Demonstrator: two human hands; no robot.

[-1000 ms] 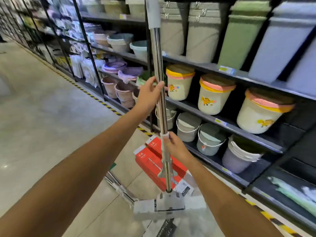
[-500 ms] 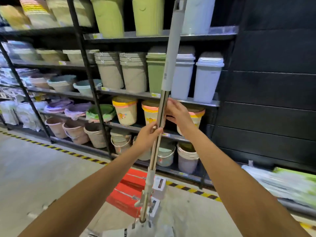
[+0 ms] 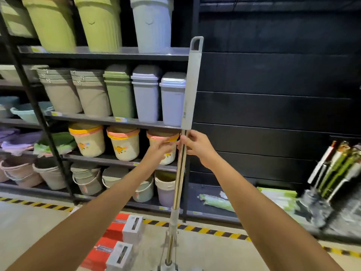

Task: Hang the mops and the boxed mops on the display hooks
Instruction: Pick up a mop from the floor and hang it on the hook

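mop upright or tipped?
Nearly upright: the mop leans slightly right at the top; left hand and right hand grip its pole below the grey handle.

we hold one mop (image 3: 190, 90) nearly upright, its top leaning slightly to the right. its upper part is a flat grey sleeve ending in a hanging loop. below that run a shiny metal shaft and a grey collar, then the head, cut off at the bottom edge. our left hand (image 3: 162, 147) and right hand (image 3: 197, 146) grip the shaft just under the sleeve. the boxed mops (image 3: 119, 243), red with white ends, lie together on the floor at lower left.
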